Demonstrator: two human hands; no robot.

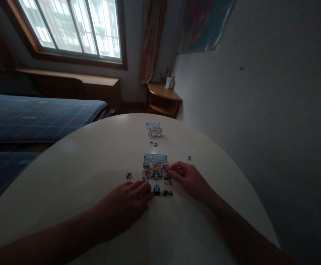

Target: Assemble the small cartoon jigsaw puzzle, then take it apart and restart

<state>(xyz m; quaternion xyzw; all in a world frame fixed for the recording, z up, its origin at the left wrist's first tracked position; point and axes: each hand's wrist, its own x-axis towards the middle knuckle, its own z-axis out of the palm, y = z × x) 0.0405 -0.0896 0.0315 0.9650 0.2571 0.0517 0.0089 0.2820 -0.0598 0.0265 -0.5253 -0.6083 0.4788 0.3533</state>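
Note:
A colourful jigsaw puzzle (155,167), mostly joined, lies flat on the white round table (94,173). My right hand (186,176) is at its right edge, thumb and fingertips pinched on what looks like a small puzzle piece. My left hand (132,200) rests at the lower left corner, fingers bent and close together. Whatever is under those fingers is hidden. Between the hands, below the joined part, lie a blue-and-black piece (156,189) and a dark piece (168,193). Loose pieces (128,176) sit left of the puzzle, and another piece (189,158) to its right.
Beyond the puzzle are a few loose pieces (153,144) and a printed packet (154,129) with a similar picture. A plaid mattress (39,117) is on the left, a wooden corner shelf (164,92) behind the table, and a wall (259,110) on the right.

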